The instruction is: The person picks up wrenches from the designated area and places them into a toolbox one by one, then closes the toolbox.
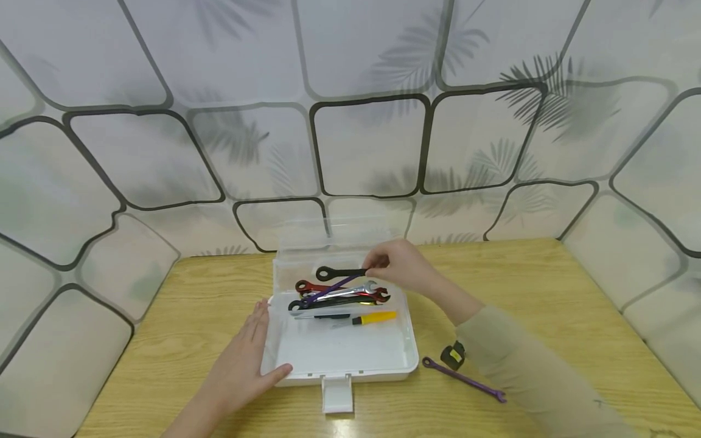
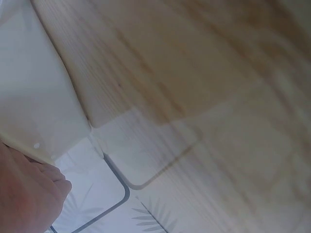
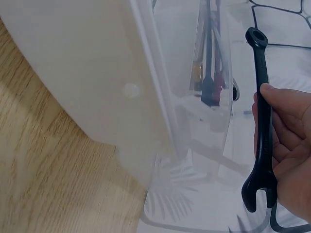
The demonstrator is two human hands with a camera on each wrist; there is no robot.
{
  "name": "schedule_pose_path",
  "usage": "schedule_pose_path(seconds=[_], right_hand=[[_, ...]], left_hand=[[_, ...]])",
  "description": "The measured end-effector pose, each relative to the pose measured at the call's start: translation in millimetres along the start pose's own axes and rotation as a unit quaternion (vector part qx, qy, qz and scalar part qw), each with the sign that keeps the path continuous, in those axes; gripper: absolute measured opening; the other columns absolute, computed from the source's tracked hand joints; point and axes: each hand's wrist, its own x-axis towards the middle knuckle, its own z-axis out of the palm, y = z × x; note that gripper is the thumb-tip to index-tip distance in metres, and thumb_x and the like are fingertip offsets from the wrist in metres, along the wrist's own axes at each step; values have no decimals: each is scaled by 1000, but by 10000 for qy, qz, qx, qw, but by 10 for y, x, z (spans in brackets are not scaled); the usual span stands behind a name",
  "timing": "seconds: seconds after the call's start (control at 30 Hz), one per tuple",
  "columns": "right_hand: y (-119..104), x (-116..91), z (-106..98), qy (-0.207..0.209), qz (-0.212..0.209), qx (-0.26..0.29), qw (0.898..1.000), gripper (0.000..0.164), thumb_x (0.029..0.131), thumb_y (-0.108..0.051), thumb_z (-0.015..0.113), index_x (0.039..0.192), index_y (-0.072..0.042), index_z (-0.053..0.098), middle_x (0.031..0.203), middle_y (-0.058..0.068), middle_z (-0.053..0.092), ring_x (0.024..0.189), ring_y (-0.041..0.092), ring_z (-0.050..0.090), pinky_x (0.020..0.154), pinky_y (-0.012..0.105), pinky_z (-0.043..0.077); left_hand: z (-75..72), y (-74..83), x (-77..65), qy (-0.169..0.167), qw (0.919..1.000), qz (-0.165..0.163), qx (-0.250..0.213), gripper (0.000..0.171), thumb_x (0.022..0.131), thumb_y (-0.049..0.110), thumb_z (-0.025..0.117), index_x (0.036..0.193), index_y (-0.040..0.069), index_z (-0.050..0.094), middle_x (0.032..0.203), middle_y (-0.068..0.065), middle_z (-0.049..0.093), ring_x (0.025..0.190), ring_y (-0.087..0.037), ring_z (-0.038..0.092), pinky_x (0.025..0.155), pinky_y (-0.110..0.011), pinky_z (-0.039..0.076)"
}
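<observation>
My right hand (image 1: 402,264) pinches a black combination wrench (image 3: 264,109) between thumb and fingers, above the wrenches in a clear tray (image 1: 317,314). In the right wrist view the open-ended jaw of that wrench points down. Beneath it lie a purple wrench (image 1: 331,290), a red wrench (image 1: 310,286), a silver wrench (image 1: 346,291) and another black wrench (image 1: 334,302). My left hand (image 1: 241,362) rests against the left side of a white plastic toolbox (image 1: 339,359), fingers extended and thumb over its front rim.
A yellow-handled tool (image 1: 378,317) shows in front of the wrenches. Right of the toolbox, a black tape measure (image 1: 453,356) and a second purple wrench (image 1: 465,380) lie on the wooden table (image 1: 181,316). The translucent lid (image 1: 334,240) stands raised behind. A front latch (image 1: 337,395) hangs down.
</observation>
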Motion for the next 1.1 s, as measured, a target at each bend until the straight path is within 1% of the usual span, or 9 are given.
schedule_pose_path(seconds=[0.27,0.47,0.63,0.77,0.87,1.0,1.1], right_hand=[[-184,68,125,-75,114,-13,9999,5,94,-10,81,99,-9,82,92,1,81,77,8,69,73,22,59],[-279,110,258,-40,65,92,9999,7,93,-10,82,100,-10,83,95,1,82,79,8,71,75,21,61],[-294,140,376,-107,70,-62,9999,6,94,-10,81,100,-11,83,97,1,82,81,9,70,77,22,61],[-293,160,445,-89,89,-219,9997,6,95,-10,80,100,-11,83,98,2,82,83,10,71,79,24,62],[-289,179,475,-54,16,-314,9995,6,95,-10,79,100,-10,83,98,2,82,86,11,74,81,26,63],[-286,208,493,-70,-87,-405,9991,6,95,-10,80,100,-10,83,99,2,83,89,13,76,84,27,64],[-291,223,504,-116,-78,-423,9990,6,95,-10,79,100,-10,83,99,2,83,90,12,75,86,27,63]], left_hand=[[-4,1,-2,8,10000,0,17,114,92,65,70,162,-13,25,175,-26,19,160,-46,28,128,-58,36],[-5,2,-4,61,10000,24,16,114,92,64,70,162,-13,25,176,-25,19,160,-45,28,128,-58,36],[-1,-1,-6,161,9998,124,31,113,92,64,71,161,-14,27,175,-26,21,160,-46,29,127,-59,37],[0,2,-3,134,9998,113,6,113,92,63,71,161,-14,27,175,-27,21,160,-46,29,127,-58,36],[-1,4,0,78,9999,66,-29,113,92,63,71,162,-13,26,175,-27,19,161,-45,27,128,-58,35],[-12,7,1,92,9999,73,-41,113,92,63,71,162,-13,26,175,-26,20,160,-46,28,128,-58,35],[-20,9,0,78,9999,65,-27,113,92,63,71,162,-13,25,175,-27,20,160,-46,28,128,-58,35]])
